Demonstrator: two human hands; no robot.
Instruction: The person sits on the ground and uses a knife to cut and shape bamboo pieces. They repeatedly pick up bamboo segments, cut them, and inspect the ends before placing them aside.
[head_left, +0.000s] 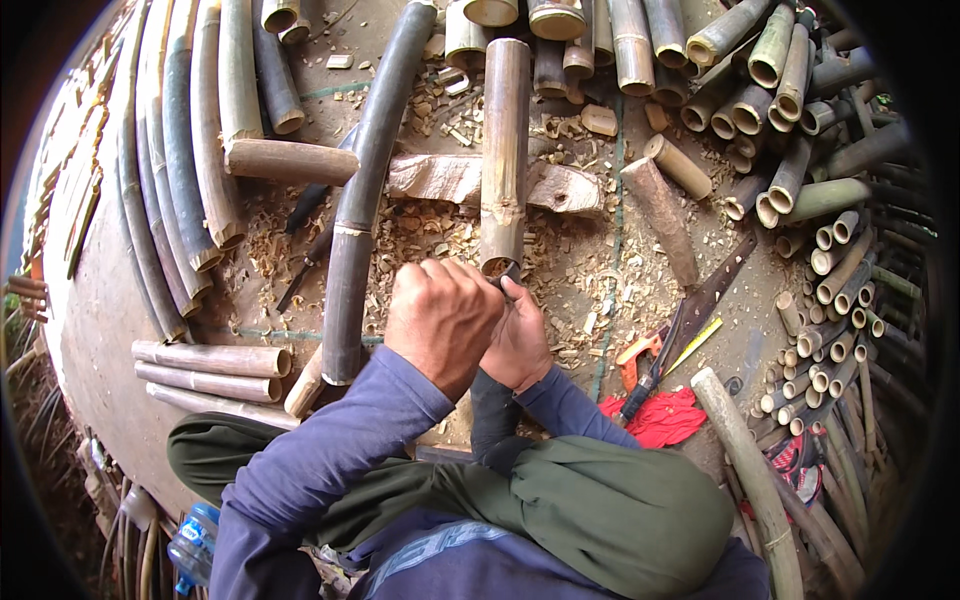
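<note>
An upright-looking length of brown bamboo tube (505, 140) lies pointing toward me, its open near end just beyond my hands. My left hand (440, 318) is closed in a fist, back upward, against my other hand; what its fingers wrap round is hidden. Beside it, my right hand (522, 340) is closed, the thumb pressed at a short dark blade (512, 272) that touches the rim of the tube. A black shape (492, 410) runs below my hands toward my lap, and I cannot make out what it is.
A pale wooden block (435, 179) lies crosswise under the tube among shavings. A long dark bamboo pole (365, 200) is to the left. At right are a long blade (715, 280), a red cloth (660, 418) and stacked bamboo tubes (790, 190). Three short lengths (210, 358) lie left.
</note>
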